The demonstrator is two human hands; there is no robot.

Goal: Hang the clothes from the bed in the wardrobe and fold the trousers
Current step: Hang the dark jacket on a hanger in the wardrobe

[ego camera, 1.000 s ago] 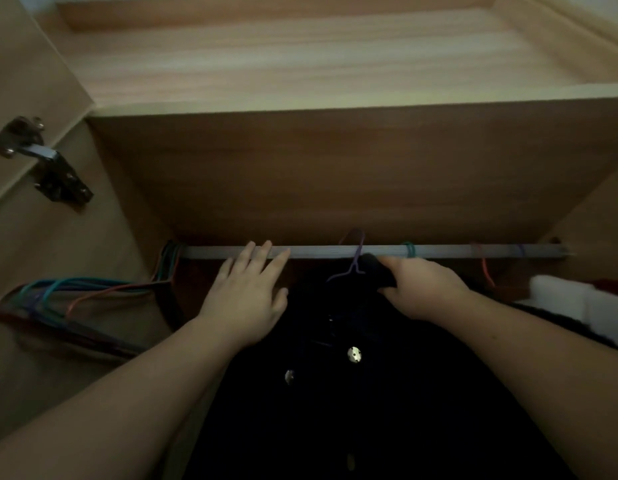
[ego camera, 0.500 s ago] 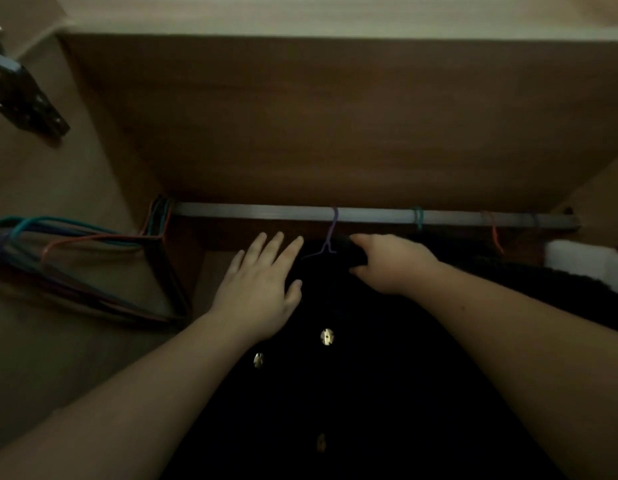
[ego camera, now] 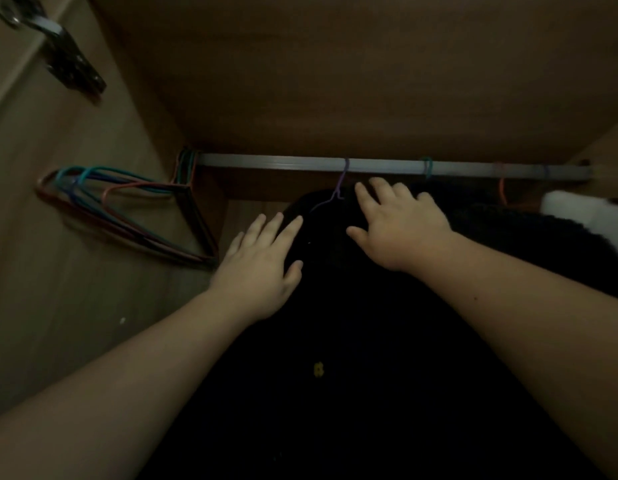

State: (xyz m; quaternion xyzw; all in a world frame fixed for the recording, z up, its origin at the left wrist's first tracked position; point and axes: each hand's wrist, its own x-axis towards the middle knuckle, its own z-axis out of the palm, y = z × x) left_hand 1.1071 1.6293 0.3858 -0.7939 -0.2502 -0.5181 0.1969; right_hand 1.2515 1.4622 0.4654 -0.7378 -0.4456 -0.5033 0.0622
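A black garment (ego camera: pixel 338 341) with a gold button hangs on a purple hanger (ego camera: pixel 338 188) whose hook sits over the grey wardrobe rail (ego camera: pixel 283 163). My left hand (ego camera: pixel 262 261) lies flat on the garment's left shoulder, fingers straight. My right hand (ego camera: pixel 401 226) rests on the right shoulder just beside the hanger's neck, fingers spread and holding nothing.
Several empty coloured hangers (ego camera: pixel 127 216) hang bunched at the rail's left end against the wardrobe side. More dark clothes (ego camera: pixel 529 230) and a white garment (ego camera: pixel 584 216) hang to the right. A metal door hinge (ego camera: pixel 65 60) sits top left.
My right hand let go of the garment's collar by the hanger and now lies open on it. The view tilted down, so the rail and shelf appear higher.
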